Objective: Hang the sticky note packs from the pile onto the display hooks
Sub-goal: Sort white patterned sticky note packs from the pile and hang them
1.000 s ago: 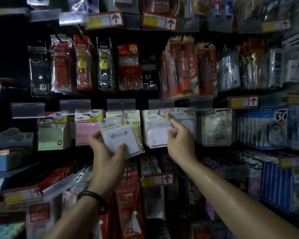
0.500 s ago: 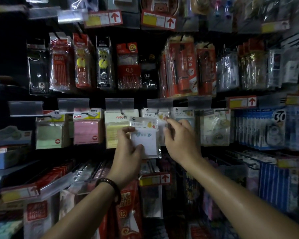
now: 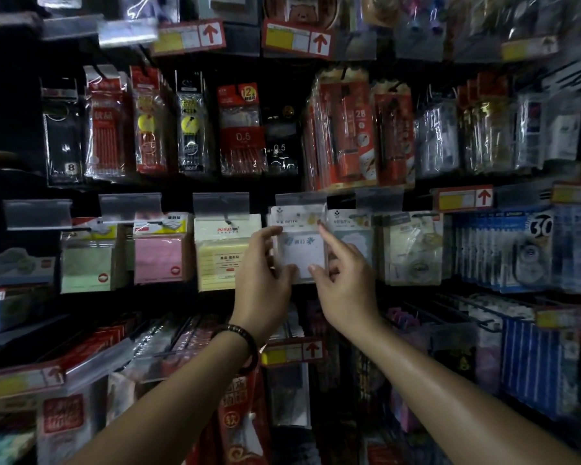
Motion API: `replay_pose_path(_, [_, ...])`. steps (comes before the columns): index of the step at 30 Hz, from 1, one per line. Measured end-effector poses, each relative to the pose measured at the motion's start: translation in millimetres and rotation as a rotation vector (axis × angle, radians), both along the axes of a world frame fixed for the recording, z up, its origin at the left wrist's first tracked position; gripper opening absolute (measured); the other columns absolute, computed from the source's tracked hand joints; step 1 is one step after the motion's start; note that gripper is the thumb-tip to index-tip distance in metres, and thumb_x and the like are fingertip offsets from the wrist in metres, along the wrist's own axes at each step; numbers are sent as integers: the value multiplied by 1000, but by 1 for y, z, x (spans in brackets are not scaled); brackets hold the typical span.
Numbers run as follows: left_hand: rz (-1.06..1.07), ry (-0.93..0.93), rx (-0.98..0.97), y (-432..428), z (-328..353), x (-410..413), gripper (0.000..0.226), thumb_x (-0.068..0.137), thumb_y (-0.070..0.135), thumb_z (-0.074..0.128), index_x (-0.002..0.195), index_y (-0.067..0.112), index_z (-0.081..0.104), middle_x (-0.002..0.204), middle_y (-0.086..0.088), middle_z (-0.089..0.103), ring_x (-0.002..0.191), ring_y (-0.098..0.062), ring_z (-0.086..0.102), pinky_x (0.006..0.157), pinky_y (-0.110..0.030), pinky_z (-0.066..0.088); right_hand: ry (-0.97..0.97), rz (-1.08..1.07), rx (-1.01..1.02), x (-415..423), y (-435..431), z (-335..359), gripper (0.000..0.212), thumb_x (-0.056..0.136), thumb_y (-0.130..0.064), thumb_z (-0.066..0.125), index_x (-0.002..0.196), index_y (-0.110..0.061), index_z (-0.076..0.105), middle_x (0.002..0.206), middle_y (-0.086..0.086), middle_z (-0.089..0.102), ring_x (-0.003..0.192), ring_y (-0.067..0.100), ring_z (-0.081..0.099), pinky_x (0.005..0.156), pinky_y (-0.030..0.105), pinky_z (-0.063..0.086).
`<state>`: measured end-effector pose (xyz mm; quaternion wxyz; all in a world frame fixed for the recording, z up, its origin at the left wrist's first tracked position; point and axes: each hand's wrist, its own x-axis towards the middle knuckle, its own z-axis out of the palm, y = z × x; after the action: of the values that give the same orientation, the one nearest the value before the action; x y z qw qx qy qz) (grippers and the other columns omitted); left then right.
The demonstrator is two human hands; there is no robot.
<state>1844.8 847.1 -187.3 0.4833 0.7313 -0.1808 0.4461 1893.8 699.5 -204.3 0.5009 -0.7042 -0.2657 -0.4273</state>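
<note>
Holding a white sticky note pack between them, both hands work at the middle row of a dim stationery display, just under a clear price-tag holder. The left hand pinches the pack's left edge, thumb at its lower left corner and fingers on the upper left, with a dark bead bracelet on the wrist. The right hand grips the right edge, thumb on the lower front and index finger stretched up toward 12 o'clock along the pack's header. The pack is upright, its header tucked right under the tag holder; whether the hook passes through its hole cannot be told. At 9 o'clock from the pack hang a yellow pack, a pink pack and a green pack. At 3 o'clock, just beside it, hangs another white pack
</note>
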Motion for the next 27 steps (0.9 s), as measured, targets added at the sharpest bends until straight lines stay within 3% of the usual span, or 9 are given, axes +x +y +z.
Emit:
replay_pose_path(2, [141,-26,112,1,4,4,66,94,3,75,148,30,50,143,13,57,126,-5,58,104,-29,53,13,-8,2,0,0,4,78,98,-13,75,158,-50,42,111,-7,57,88,14,64,87,34,63])
replay_pose_path(4, [213,-7,212,2,5,5,68,94,5,74,153,27,49,144,8,53,127,-3,46,110,-24,40,37,-15,-16,2,1,6,75,97,-12,76,159,-42,44,108,-9,52,90,11,56,88,29,57])
replay_pose_path(7, [236,58,289,3,5,5,69,96,7,73,156,25,46,143,1,47,122,-7,41,110,-27,42,87,-29,-69,5,2,5,73,98,-14,76,160,-33,44,106,-6,50,90,13,53,84,27,51])
replay_pose_path(9, [293,70,370,3,5,6,71,95,14,76,158,27,44,148,-2,38,128,-14,39,111,-29,42,109,-55,-106,4,2,7,73,99,-17,75,163,-29,42,120,-2,56,105,18,61,97,32,56])
replay_pose_path(12, [591,73,611,2,4,6,73,91,22,76,153,34,40,153,-8,26,135,-32,32,111,-42,41,162,-99,-190,4,4,15,75,101,-19,72,166,-28,35,132,3,53,124,21,58,106,34,54])
replay_pose_path(15, [772,-4,820,2,1,5,72,84,13,72,148,27,43,159,-17,27,138,-42,35,108,-51,45,212,-152,-307,6,2,24,76,103,-24,69,168,-30,29,131,7,52,124,25,56,105,37,54])
replay_pose_path(18, [818,-66,1043,0,0,5,74,89,16,60,158,19,36,168,-19,23,150,-43,28,118,-54,37,163,-245,-405,6,-7,22,72,104,-33,61,168,-38,26,122,4,51,112,26,60,93,40,58])
replay_pose_path(21, [840,-41,1113,-12,-6,6,76,94,24,48,165,20,23,168,-22,19,153,-44,24,123,-56,32,90,-368,-432,9,-24,9,70,104,-32,59,166,-41,27,131,-2,39,117,25,57,88,41,60])
replay_pose_path(27, [911,168,1060,-48,-6,16,84,101,42,51,168,17,7,166,-33,9,152,-55,19,122,-60,30,261,-480,-515,29,-44,4,92,100,-32,66,168,-47,5,174,-1,-11,158,37,25,106,45,55])
